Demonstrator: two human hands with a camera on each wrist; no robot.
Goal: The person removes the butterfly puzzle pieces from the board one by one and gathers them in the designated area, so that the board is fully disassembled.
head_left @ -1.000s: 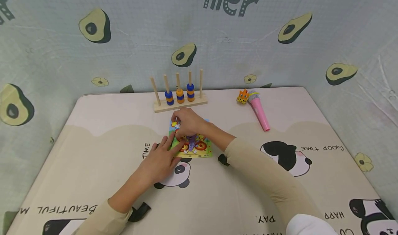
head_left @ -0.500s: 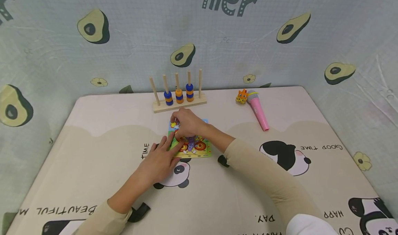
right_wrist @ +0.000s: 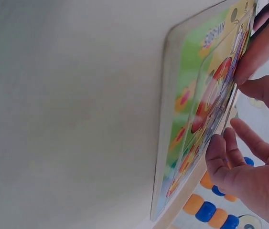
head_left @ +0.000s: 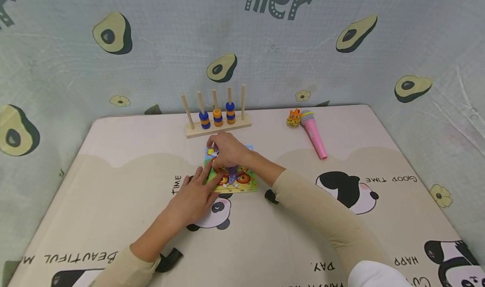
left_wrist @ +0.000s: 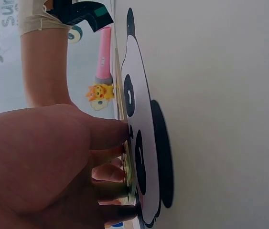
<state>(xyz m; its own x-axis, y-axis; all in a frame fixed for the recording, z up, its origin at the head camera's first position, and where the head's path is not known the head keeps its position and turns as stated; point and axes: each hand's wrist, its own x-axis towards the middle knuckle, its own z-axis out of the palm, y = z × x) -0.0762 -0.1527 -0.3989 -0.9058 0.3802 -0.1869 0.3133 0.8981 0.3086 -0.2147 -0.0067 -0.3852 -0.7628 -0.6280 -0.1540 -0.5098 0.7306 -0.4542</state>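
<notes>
A colourful flat jigsaw puzzle board (head_left: 236,186) with a cartoon picture lies on the table in the head view. My left hand (head_left: 195,196) rests on its left side with fingers spread and fairly straight, also seen as a palm (left_wrist: 34,162) in the left wrist view. Over the board's upper left, my right hand (head_left: 229,150) bends its fingers and thumb. In the right wrist view, the right hand (right_wrist: 253,176) pinches the thin edge of a puzzle piece (right_wrist: 231,102) at the board's surface. Most of that piece is hidden by the fingers.
Behind the board stands a wooden bead rack (head_left: 219,129) with upright pegs and blue and orange beads. A pink toy microphone (head_left: 315,137) and an orange cartoon animal toy (head_left: 294,117) lie at the back right. A patterned cloth (head_left: 170,46) hangs behind the table.
Both hands keep almost the same place on the puzzle board. The whole head view shifts very slightly to the left.
</notes>
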